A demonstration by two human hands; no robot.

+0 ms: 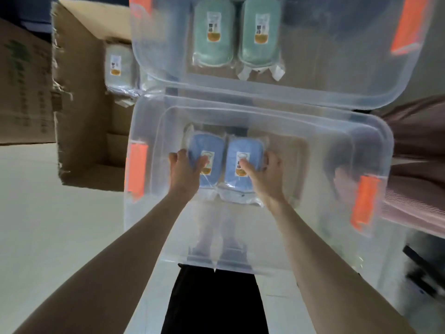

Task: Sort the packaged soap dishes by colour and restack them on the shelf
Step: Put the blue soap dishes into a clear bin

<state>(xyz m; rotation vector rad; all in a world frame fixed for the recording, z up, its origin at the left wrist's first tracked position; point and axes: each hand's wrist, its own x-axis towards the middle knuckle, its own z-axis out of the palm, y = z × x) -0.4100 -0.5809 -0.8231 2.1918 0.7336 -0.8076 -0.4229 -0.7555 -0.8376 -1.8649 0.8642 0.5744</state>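
Two blue packaged soap dishes lie side by side in the near clear plastic bin point(301, 131). My left hand point(184, 173) grips the left blue dish point(204, 145), thumb across its label. My right hand point(263, 175) grips the right blue dish point(243, 147), thumb on its label. Two green packaged soap dishes, the left one point(213, 37) and the right one point(261, 34), lie in the far clear bin point(349, 75). More pale green packaged dishes point(118, 66) sit in an open cardboard box point(79, 104) at the left.
Both bins have orange latches point(136, 171) on their sides. A second cardboard box point(24, 80) stands at the far left. Pale floor point(48, 201) lies to the left, pink fabric point(421, 165) at the right. My dark trouser legs point(214, 302) show below the bin.
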